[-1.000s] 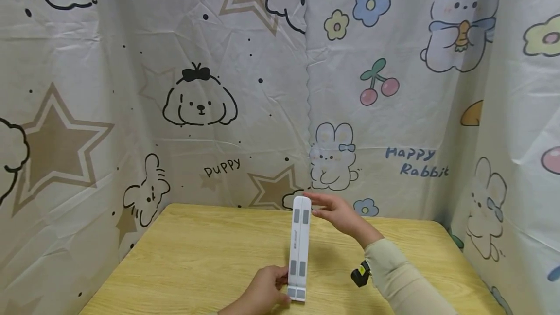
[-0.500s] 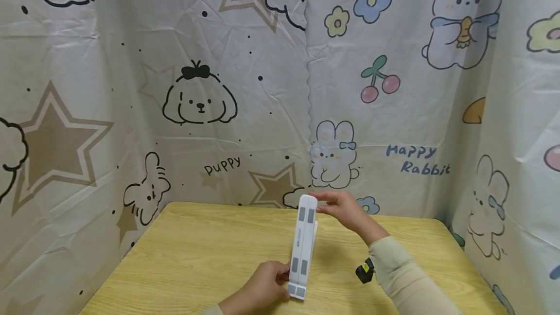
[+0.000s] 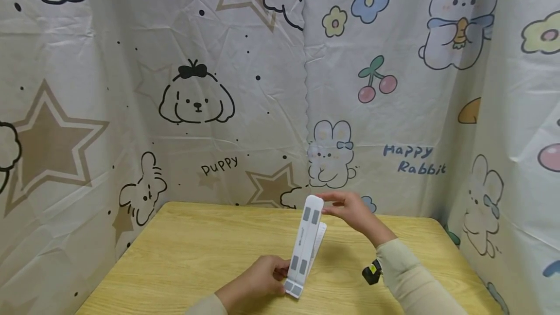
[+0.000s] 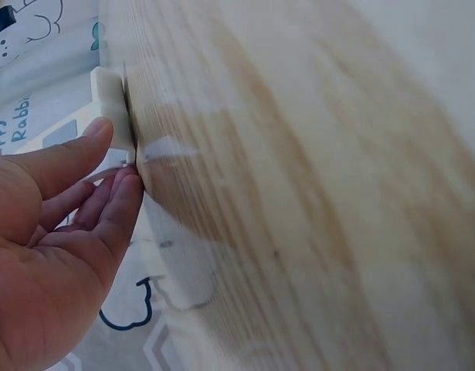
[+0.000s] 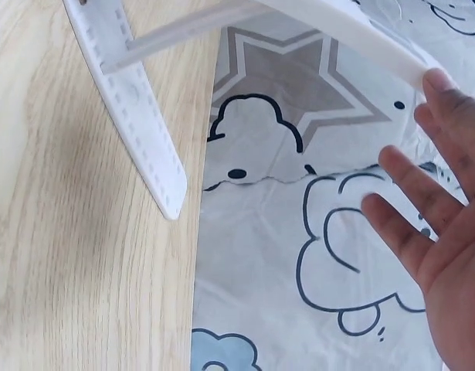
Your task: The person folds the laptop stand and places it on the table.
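A white foldable laptop stand [image 3: 302, 247] with grey pads stands tilted at the middle of the table in the head view. My left hand [image 3: 258, 278] pinches its near, lower end between thumb and fingers. In the left wrist view that end of the stand [image 4: 110, 97] is close to the tabletop. My right hand [image 3: 352, 213] holds the raised far end; the right wrist view shows the thumb and a finger at its tip, the other fingers extended. There, a slotted lower bar [image 5: 133, 116] lies apart from the raised bar, joined by a strut [image 5: 179, 31].
The wood-grain table [image 3: 197, 242] extends around both hands. A printed curtain [image 3: 262, 86] closes off the back and sides. A small black block with a yellow patch [image 3: 372, 272] shows beside the right sleeve [image 3: 407, 271].
The top of the stand has moved right with my right hand, so the stand leans more. The lower bar behind it has come into sight. My left hand keeps its hold.
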### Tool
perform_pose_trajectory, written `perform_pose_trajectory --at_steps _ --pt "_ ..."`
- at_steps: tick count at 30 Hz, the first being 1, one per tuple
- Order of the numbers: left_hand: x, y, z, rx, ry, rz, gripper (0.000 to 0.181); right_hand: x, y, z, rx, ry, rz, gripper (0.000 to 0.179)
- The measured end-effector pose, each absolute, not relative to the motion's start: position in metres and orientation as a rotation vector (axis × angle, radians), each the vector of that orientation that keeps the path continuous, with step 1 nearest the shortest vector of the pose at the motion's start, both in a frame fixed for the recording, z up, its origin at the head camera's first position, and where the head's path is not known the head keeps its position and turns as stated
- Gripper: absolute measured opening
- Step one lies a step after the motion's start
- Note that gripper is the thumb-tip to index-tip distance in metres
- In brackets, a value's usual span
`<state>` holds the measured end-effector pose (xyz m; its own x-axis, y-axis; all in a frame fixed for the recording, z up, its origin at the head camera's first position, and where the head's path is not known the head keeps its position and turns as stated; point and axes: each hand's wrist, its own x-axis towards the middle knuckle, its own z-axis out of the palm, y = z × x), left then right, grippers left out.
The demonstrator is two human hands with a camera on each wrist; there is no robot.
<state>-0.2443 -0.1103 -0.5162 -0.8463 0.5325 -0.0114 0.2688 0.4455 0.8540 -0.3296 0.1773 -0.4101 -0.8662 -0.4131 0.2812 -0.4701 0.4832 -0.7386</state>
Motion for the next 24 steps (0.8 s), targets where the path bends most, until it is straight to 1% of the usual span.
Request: perform_pose_trajectory --at_steps 6,11,15,21,24 --pt "-0.244 -0.106 -0.512 0.639 2.430 1.334 0.068 -0.337 0.186 -0.401 1.031 -2.723 1.391 0.059" --pt "-0.243 -0.102 -0.511 0.664 2.459 1.342 0.071 -0.340 0.186 -0.393 1.133 -2.755 1.436 0.056" --pt "-0.244 -0.101 -0.513 0.682 2.488 1.327 0.070 -0.341 0.187 -0.392 1.101 -2.761 1.474 0.054" --pt "-0.250 -0.107 -0.516 0.629 2.399 1.359 0.070 -0.336 0.194 -0.391 1.005 -2.782 1.333 0.054" --pt "-0.255 -0.112 -0.518 0.633 2.335 1.394 0.067 -0.331 0.197 -0.391 0.965 -2.781 1.282 0.055"
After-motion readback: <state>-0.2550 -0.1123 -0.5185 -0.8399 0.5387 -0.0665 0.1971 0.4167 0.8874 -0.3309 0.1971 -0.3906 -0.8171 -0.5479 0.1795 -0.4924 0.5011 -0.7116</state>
